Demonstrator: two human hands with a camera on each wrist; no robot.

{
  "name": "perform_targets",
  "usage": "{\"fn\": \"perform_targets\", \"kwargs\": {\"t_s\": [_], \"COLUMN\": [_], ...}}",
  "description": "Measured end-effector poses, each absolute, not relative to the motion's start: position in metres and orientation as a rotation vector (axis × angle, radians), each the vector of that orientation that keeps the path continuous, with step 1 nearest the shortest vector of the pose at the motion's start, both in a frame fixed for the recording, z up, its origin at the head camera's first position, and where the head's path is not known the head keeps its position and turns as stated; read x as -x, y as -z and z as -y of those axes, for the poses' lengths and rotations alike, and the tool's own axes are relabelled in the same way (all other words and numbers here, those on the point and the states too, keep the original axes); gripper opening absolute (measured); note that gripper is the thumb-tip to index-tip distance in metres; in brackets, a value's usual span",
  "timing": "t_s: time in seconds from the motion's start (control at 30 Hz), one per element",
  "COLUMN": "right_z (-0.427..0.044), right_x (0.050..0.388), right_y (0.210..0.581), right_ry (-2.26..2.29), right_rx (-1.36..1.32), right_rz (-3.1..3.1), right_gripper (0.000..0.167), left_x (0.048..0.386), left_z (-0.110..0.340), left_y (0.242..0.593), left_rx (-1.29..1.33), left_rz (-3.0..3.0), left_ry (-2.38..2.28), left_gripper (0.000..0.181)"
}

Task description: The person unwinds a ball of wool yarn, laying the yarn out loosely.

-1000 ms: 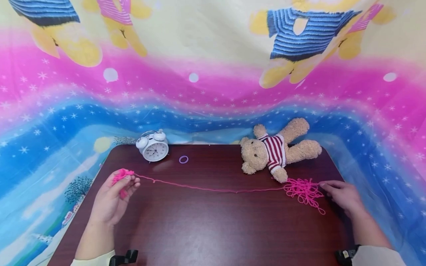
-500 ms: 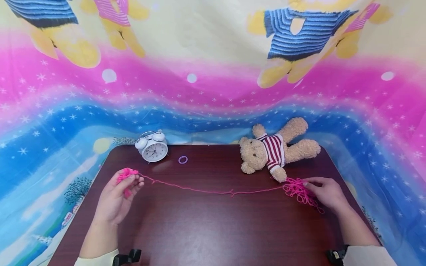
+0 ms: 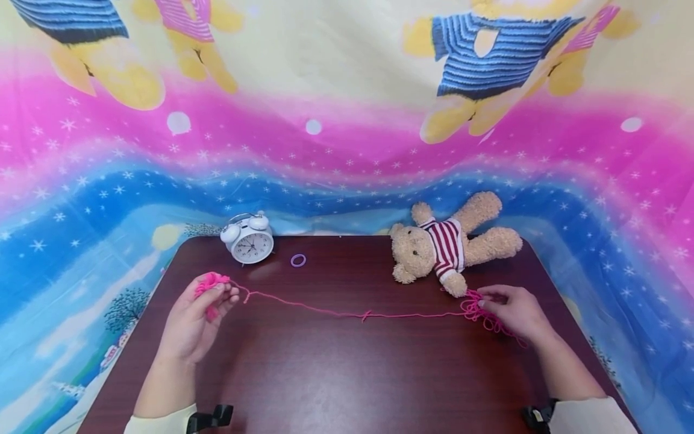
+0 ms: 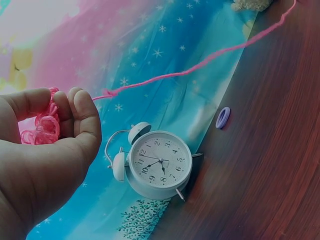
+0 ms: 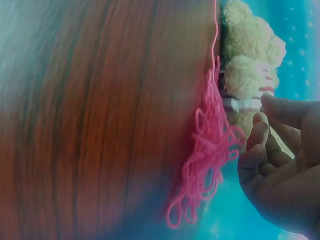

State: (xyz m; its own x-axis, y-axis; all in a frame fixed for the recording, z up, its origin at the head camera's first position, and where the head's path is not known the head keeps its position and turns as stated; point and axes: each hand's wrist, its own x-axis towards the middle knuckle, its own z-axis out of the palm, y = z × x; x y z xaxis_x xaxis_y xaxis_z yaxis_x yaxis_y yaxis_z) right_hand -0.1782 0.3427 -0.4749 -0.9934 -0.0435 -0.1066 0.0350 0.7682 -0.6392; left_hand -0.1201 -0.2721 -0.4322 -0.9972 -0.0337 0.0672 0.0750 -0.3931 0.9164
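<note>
The left hand is curled, gripping a bunch of pink yarn above the left side of the table. From it a single strand, knotted in places, spans to a loose heap at the right. The right hand is at that heap, fingers loosely bent, fingertips a little apart; contact with the yarn cannot be confirmed. A teddy bear in a striped shirt lies at the far right, one paw beside the heap. A white alarm clock stands at the far left, a purple ring near it.
</note>
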Motion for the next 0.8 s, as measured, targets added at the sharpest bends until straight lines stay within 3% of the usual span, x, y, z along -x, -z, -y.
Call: {"fn": "perform_targets", "kwargs": {"t_s": [0.8], "right_z": [-0.267], "right_x": [0.194], "right_y": [0.473], "right_ry": [1.23], "right_rx": [0.16], "right_rz": [-2.816], "right_gripper": [0.033], "left_x": [0.129], "left_z": [0.252], "left_y": [0.434], "left_rx": [0.052], "left_rz": [1.752], "left_ry": [2.57], "left_gripper": [0.013]}}
